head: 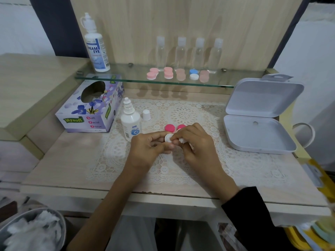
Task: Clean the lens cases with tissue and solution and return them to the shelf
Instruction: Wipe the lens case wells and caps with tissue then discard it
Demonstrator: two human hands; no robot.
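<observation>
While the left hand (147, 146) pinches a white lens-case body (168, 138) at centre frame, the right hand (198, 144) holds a wad of tissue (182, 140) at its rim. Both grips are closed, one on the case body and the other on the tissue. Two pink caps (169, 128) lie on the lace mat (181, 113) just behind the hands, so this case appears to be uncapped and mid-wipe.

Judged progress: five lens cases (168, 74) sit in a row on the glass shelf (137, 81) at upper centre — whether they have been cleaned cannot be told. The case in hand has yet to be finished, capped and returned. A bin of crumpled tissue (32, 230) at lower left suggests that several wipes are done.

Surroundings: the small solution bottle (130, 124) stands uncapped on the counter (72, 156) just left of the hands, with its cap (146, 115) beside it. The tissue box (90, 107) sits at centre left, and an open white box (259, 134) at right. On the shelf, four clear bottles (181, 51) stand behind the row and a large solution bottle (97, 49) stands at the left end — the open small bottle is the likeliest thing to be knocked on the reach upward.
</observation>
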